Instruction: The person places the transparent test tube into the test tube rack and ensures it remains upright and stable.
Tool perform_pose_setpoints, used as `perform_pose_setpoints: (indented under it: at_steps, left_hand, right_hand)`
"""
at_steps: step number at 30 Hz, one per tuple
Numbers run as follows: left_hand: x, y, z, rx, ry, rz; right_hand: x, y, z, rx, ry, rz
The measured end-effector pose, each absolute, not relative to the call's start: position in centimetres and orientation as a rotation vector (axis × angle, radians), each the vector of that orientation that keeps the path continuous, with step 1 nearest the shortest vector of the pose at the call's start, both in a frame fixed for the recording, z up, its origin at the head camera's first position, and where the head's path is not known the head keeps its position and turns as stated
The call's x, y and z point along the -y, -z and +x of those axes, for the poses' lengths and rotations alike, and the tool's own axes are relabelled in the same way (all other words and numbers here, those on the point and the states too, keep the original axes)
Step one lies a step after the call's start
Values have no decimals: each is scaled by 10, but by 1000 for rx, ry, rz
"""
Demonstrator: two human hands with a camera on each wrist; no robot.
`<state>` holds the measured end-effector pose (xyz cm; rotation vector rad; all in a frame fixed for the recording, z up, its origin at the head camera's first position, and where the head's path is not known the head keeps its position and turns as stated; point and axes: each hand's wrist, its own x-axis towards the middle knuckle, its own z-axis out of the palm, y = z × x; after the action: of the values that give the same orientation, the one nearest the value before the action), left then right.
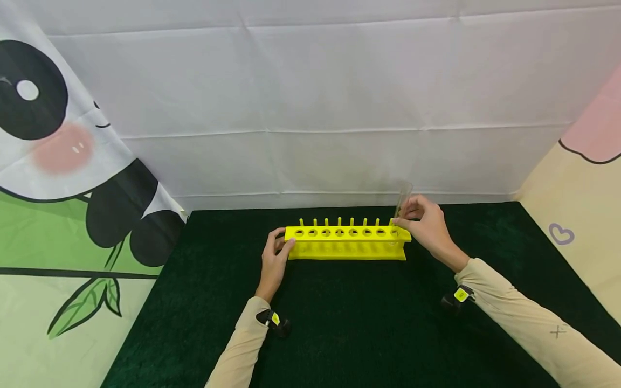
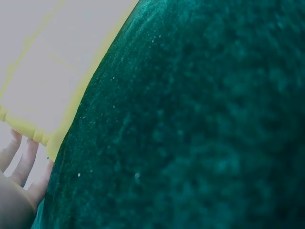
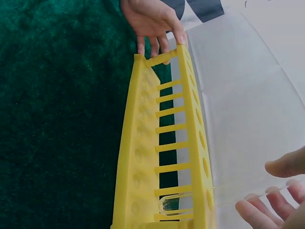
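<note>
A yellow test tube rack [image 1: 347, 250] stands on the dark green cloth, long side facing me. My left hand [image 1: 274, 263] holds its left end, with the thumb at the front and the fingers round the end. At the rightmost hole, my right hand [image 1: 428, 225] holds a clear glass test tube [image 1: 404, 195]. In the right wrist view, the tube's rounded bottom [image 3: 175, 204] is through the upper plate, above the lower one. The right fingertips [image 3: 248, 204] lie along the tube, and the thumb is on its other side. The left wrist view shows left fingers [image 2: 29, 155] touching the rack's end.
A row of upright yellow pegs [image 1: 339, 221] lines the rack's back edge. Green cloth [image 1: 349, 318] covers the table. A white fabric backdrop [image 1: 310, 108] rises right behind, with printed fabric panels [image 1: 116, 226] at the sides.
</note>
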<state>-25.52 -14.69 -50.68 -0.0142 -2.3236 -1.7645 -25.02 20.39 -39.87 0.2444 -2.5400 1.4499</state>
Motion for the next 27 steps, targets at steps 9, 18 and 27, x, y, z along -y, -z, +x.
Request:
perform_pose_setpoints:
  at_steps: [9,18,27]
  left_hand:
    - [148,507,-255,2332,1761,-8]
    - [147,505,-254,2327,1776,-10]
    - [147,505,-255,2318,1780,-18]
  right_hand:
    - [-203,401,-249,2561,-1460,215]
    - [-203,405,-249,2576,-1451,196]
    - [-203,407,-248,2580,-1460,190]
